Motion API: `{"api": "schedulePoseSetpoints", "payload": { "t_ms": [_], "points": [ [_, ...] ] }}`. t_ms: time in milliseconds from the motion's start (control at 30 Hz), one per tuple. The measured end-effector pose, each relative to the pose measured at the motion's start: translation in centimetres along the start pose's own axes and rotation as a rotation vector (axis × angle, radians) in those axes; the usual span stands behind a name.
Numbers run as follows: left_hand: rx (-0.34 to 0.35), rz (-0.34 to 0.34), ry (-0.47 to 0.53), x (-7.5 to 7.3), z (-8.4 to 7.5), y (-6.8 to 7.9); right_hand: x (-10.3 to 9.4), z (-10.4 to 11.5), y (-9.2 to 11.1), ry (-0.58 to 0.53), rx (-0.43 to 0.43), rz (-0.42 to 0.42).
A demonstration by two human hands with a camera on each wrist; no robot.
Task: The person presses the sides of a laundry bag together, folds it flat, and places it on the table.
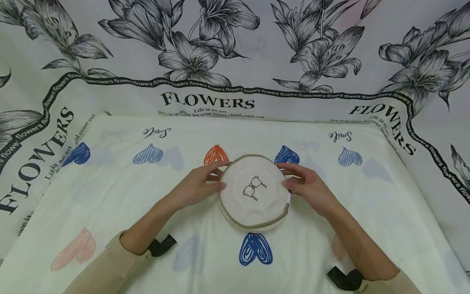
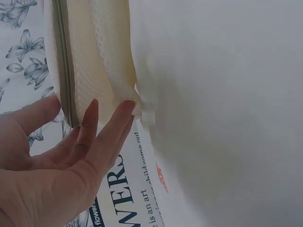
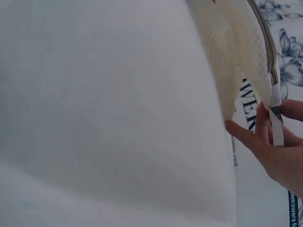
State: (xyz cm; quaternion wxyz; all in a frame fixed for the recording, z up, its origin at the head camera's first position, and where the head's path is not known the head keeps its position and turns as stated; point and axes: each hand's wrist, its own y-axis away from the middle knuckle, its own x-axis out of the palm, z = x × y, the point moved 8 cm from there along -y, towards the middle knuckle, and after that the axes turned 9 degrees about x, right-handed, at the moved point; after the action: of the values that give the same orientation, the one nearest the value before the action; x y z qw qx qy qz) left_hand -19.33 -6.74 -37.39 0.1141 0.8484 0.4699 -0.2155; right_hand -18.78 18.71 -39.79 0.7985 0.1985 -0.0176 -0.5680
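A round, cream mesh laundry bag [image 1: 253,210] lies on the pale bedding, with a small dark line drawing that looks like a bra on its top. A khaki zipper [image 2: 65,61] runs around its upper rim. My left hand [image 1: 198,183] holds the bag's left edge, thumb at the zipper rim and fingers along the mesh side. On the opposite edge, my right hand [image 1: 310,188] grips the rim between thumb and fingers. Beside those right fingers, a white tab [image 3: 277,130] hangs from the zipper. The bag's underside is hidden.
Under the bag spreads a white cloth [image 1: 147,212] printed with blue, orange and pink hearts. Behind it lies a sheet [image 1: 257,57] with black flower drawings and lettering. A black strap end [image 1: 162,246] shows at the left sleeve, another [image 1: 344,278] at the right.
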Motion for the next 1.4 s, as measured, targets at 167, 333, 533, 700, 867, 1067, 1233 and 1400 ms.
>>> {"api": "schedulePoseSetpoints", "payload": {
  "t_ms": [167,333,533,700,867,1067,1233,1400],
  "points": [
    [0.008,-0.014,-0.050,-0.1,0.3,0.0,0.5,-0.2,-0.4,0.019,0.004,0.009],
    [-0.002,-0.041,-0.078,-0.1,0.8,0.1,0.9,-0.3,-0.8,0.033,0.015,0.011],
    [-0.058,-0.086,-0.099,0.0,1.5,0.2,0.9,-0.3,-0.9,0.096,0.024,-0.011],
    [-0.079,-0.110,-0.075,-0.1,1.4,0.2,0.6,-0.3,-0.9,0.199,0.051,-0.065],
    [-0.087,-0.125,-0.075,0.0,1.5,0.3,0.4,-0.4,-1.0,0.261,0.069,-0.093],
    [-0.104,-0.130,-0.036,0.3,1.7,0.3,0.7,-0.1,-1.0,0.255,0.048,-0.071],
    [-0.121,-0.114,0.031,0.7,1.7,0.2,1.0,-0.1,-1.0,0.212,0.041,-0.035],
    [-0.125,-0.111,-0.026,0.6,1.5,0.0,1.1,-0.1,-0.9,0.188,0.044,-0.031]
  ]
}}
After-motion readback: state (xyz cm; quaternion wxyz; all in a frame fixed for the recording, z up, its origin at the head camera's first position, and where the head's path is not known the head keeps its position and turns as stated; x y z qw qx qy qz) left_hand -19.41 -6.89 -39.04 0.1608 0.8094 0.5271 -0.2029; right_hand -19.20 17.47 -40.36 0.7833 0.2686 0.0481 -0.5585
